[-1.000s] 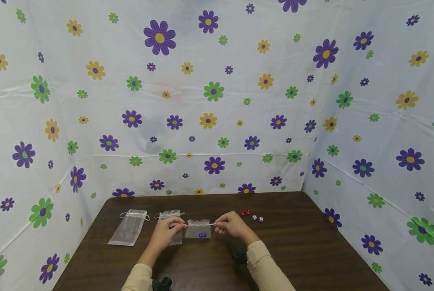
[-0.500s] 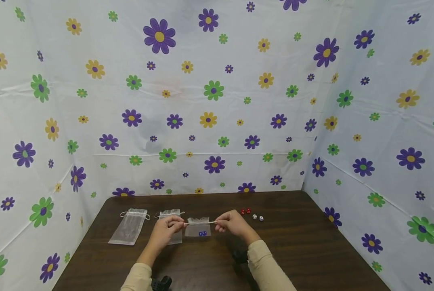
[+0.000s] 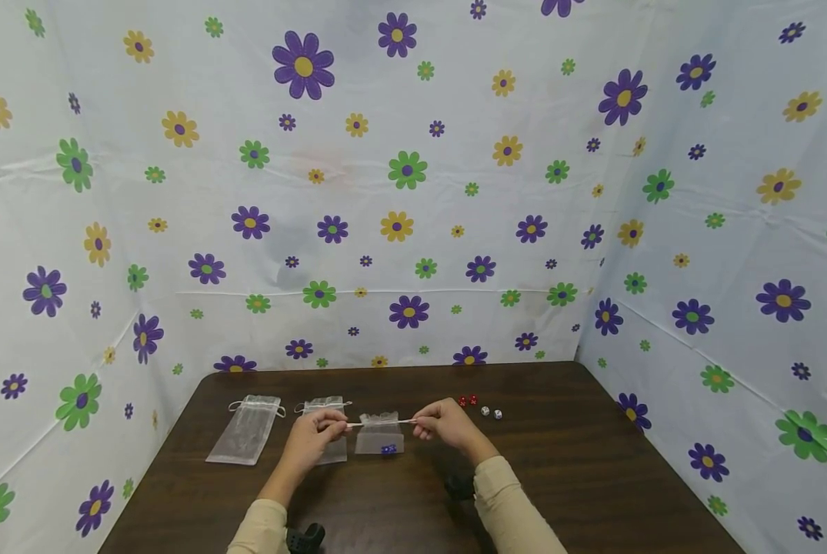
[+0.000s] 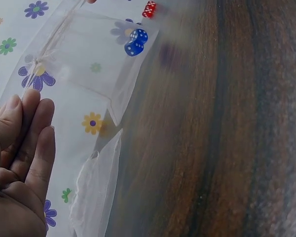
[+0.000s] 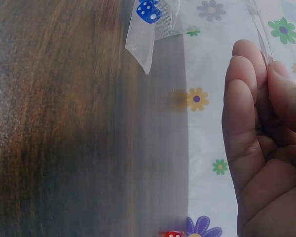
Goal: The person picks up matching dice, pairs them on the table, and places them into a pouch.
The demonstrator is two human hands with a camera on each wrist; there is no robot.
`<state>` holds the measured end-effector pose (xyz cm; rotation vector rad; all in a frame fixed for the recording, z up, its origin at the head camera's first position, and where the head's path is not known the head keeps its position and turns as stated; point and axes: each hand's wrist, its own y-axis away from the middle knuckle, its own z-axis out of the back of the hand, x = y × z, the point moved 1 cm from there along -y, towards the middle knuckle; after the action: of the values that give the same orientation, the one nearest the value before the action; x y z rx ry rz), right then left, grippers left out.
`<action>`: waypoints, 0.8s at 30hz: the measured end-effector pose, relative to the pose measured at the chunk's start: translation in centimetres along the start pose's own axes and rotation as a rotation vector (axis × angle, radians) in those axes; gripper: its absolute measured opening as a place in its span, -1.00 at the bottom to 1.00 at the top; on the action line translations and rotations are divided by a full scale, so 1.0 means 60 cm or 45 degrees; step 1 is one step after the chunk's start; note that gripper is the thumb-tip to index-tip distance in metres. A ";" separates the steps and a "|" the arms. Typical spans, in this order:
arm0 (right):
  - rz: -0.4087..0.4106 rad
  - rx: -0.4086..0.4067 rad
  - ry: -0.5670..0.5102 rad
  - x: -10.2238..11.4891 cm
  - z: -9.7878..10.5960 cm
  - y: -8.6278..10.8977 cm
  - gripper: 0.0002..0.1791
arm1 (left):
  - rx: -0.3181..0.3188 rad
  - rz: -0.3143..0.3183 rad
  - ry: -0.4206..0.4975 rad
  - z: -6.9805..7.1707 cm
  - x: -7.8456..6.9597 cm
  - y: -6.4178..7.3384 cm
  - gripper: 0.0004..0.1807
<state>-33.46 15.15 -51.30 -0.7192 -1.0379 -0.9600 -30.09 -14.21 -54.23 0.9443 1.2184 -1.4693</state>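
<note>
A sheer white drawstring bag (image 3: pixel 378 437) hangs between the two hands, with blue dice (image 4: pixel 135 42) at its bottom. My left hand (image 3: pixel 311 440) pinches the drawstring at the bag's left side between thumb and fingers. On the other side, my right hand (image 3: pixel 449 425) pinches the opposite drawstring end. The string is stretched straight, and the bag's top edge is ruffled above it. In the right wrist view a blue die (image 5: pixel 149 12) shows through the mesh near a lower corner.
Two more sheer bags lie flat on the brown table (image 3: pixel 565 477): one at far left (image 3: pixel 245 431), another (image 3: pixel 334 452) partly behind the left hand. Red dice (image 3: pixel 468 400) and white dice (image 3: pixel 491 413) sit beyond the right hand. Flowered cloth (image 3: pixel 413 185) surrounds the table.
The hands have drawn slightly farther apart, and more drawstring shows on both sides of the bag. The blue dice have shifted slightly to the right with the bag.
</note>
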 end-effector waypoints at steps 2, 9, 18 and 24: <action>0.013 -0.008 0.007 0.000 0.001 0.001 -0.79 | -0.004 -0.002 -0.019 0.001 0.001 0.000 -0.86; 0.003 -0.027 -0.007 0.003 0.002 0.007 -0.80 | -0.025 -0.021 -0.031 0.005 -0.002 0.002 -0.89; -0.017 -0.027 -0.017 0.000 0.006 0.006 -0.78 | -0.033 -0.027 -0.023 0.007 0.001 0.002 -0.93; -0.012 -0.031 -0.006 0.000 0.008 0.007 -0.78 | -0.031 -0.039 -0.032 0.009 0.002 0.004 -0.90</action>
<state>-33.27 15.73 -51.18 -0.7375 -1.0360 -0.9815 -29.90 -14.75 -54.29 0.8918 1.2349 -1.4826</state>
